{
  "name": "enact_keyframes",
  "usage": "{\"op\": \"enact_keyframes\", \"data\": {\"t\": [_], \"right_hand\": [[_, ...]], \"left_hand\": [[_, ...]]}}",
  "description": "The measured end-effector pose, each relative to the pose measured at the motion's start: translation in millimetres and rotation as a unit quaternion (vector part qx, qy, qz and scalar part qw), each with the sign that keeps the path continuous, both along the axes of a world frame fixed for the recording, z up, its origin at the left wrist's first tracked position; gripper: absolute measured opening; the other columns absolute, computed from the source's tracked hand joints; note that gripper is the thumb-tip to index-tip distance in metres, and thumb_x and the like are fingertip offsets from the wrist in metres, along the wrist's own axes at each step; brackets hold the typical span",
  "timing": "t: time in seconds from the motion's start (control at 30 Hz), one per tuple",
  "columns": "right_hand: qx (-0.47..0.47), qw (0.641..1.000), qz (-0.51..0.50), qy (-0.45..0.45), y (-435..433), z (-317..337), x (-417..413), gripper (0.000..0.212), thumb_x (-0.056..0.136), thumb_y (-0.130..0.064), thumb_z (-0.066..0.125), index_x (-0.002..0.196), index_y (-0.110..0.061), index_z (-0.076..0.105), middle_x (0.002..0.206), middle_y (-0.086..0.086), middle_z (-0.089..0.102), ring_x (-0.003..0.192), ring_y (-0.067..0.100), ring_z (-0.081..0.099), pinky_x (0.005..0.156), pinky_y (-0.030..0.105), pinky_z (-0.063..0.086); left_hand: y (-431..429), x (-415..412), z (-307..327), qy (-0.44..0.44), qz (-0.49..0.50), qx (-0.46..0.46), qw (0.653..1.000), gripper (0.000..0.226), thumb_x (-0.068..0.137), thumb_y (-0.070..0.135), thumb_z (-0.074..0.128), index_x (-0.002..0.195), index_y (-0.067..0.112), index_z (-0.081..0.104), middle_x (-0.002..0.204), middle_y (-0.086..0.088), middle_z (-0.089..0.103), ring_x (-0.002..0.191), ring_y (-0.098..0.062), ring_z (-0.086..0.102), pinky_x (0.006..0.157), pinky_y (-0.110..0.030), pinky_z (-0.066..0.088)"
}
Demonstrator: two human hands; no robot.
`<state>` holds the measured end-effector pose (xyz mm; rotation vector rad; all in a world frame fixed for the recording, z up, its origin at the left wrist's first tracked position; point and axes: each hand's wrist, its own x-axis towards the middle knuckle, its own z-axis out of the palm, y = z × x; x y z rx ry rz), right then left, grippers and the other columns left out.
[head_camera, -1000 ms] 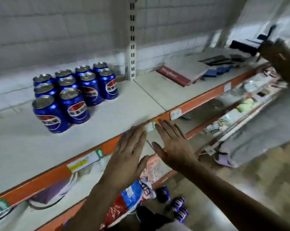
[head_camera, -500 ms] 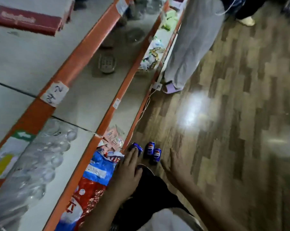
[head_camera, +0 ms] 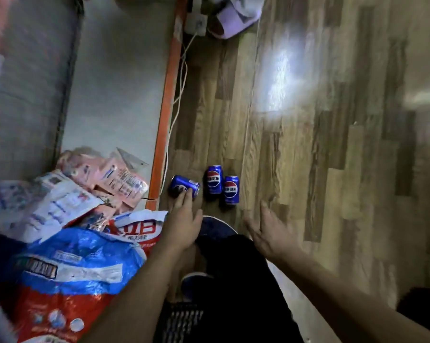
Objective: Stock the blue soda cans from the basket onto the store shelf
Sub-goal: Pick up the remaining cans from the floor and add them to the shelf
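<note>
**Left hand reaching a tipped can on the floor**

The left hand [head_camera: 182,225] stretches down, its fingers [head_camera: 185,198] straight and laid on the tipped Pepsi can [head_camera: 184,187]; they touch it but have not closed round it. That can lies on its side on the wood-pattern floor [head_camera: 308,144], just beside the orange shelf edge [head_camera: 164,120], likely because it rolled. It probably needs a wrap-round grasp before lifting.

The upright Pepsi can [head_camera: 214,179] and the second upright Pepsi can [head_camera: 231,189] stand touching each other, near the tipped one and easy to take from above. The right hand [head_camera: 269,233] hovers empty with its fingers spread and relaxed, short of those two (probably lining up for one).

A black mesh thing [head_camera: 178,323] at the bottom may be the basket, but I cannot tell.

Against earlier frames: a second ago both hands were flat at the upper shelf edge beside the stocked cans. Half a second ago the left fingers were just reaching the tipped can, and now they rest on it.
</note>
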<state>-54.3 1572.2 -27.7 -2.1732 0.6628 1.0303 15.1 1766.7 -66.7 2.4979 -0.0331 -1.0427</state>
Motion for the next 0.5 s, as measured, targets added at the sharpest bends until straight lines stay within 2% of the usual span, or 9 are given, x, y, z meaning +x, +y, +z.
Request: {"op": "enact_keyframes", "data": {"t": [0.13,0.27,0.33,0.4,0.5], "right_hand": [[0.037,0.998,-0.053,0.001,8.8,-102.1,-3.9,0.068,0.096,-0.045,0.042,0.147,-0.006,0.02,0.15,0.015,0.036,0.135,0.028,0.038,0.111,0.036,0.031],[0.047,0.998,-0.042,-0.032,12.2,-186.8,8.5,0.065,0.094,-0.048,0.044,0.146,-0.015,0.024,0.147,0.009,0.041,0.133,0.025,0.041,0.11,0.035,0.033],[0.048,0.998,-0.027,-0.044,15.5,-222.2,19.7,0.067,0.092,-0.052,0.044,0.146,-0.017,0.025,0.144,0.007,0.044,0.129,0.023,0.045,0.109,0.039,0.036],[0.039,0.998,0.002,-0.055,18.2,-251.8,36.1,0.066,0.094,-0.048,0.044,0.146,-0.012,0.027,0.143,0.011,0.046,0.127,0.025,0.047,0.107,0.038,0.037],[0.016,0.996,0.054,-0.076,26.3,-284.8,71.2,0.069,0.097,-0.04,0.043,0.147,-0.001,0.018,0.149,0.018,0.037,0.134,0.031,0.038,0.107,0.032,0.029]], "left_hand": [[6.0,0.3,-106.0,0.006,0.047,0.028,0.998,0.061,0.095,0.025,0.047,0.149,0.013,0.021,0.157,-0.008,0.02,0.142,-0.028,0.024,0.116,-0.041,0.024],[7.3,6.4,-183.0,-0.024,0.058,0.036,0.997,0.059,0.095,0.024,0.047,0.148,0.011,0.025,0.156,-0.009,0.023,0.14,-0.027,0.028,0.113,-0.036,0.024],[9.6,9.3,-210.8,-0.028,0.103,0.041,0.993,0.062,0.095,0.024,0.048,0.149,0.01,0.021,0.156,-0.011,0.023,0.14,-0.027,0.028,0.111,-0.034,0.025],[9.8,14.5,-231.7,-0.032,0.164,0.045,0.985,0.065,0.095,0.027,0.048,0.15,0.011,0.016,0.155,-0.013,0.022,0.14,-0.028,0.027,0.11,-0.034,0.025],[9.3,26.9,-258.9,-0.035,0.243,0.063,0.967,0.068,0.095,0.032,0.049,0.15,0.012,0.015,0.154,-0.014,0.022,0.138,-0.03,0.028,0.105,-0.034,0.027]]}}
